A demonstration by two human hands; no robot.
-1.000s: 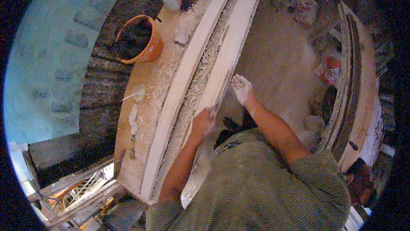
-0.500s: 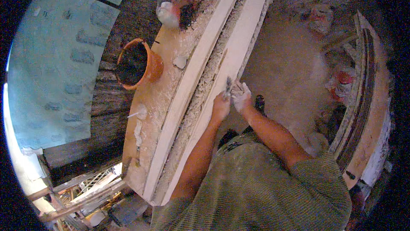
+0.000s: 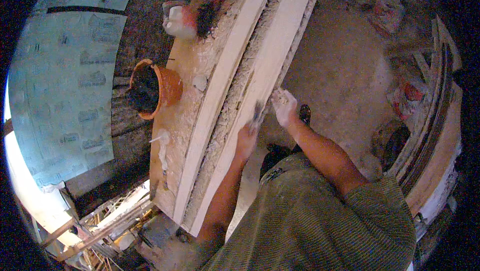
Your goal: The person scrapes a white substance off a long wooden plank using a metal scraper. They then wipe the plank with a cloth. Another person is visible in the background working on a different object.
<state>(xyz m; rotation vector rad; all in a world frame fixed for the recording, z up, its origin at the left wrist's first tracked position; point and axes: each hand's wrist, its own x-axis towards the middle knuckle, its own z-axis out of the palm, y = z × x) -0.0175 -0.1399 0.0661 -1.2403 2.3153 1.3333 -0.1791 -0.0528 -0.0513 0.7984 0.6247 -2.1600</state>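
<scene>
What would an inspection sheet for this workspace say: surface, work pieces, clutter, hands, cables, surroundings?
Surface: tan board, smeared with whitish residue.
Work pieces: two long pale strips, rough pale material between them.
Clutter: orange bucket, whitish container, small pale lump.
Grip: left hand holds a blurred tool; right hand whitened, fingers curled, contents unclear.
Cables: nothing seen.
Surroundings: light blue sheet at left, dusty floor at right.

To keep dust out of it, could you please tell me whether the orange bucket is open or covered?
Open: the orange bucket shows its dark inside, with no lid across the top.
</scene>
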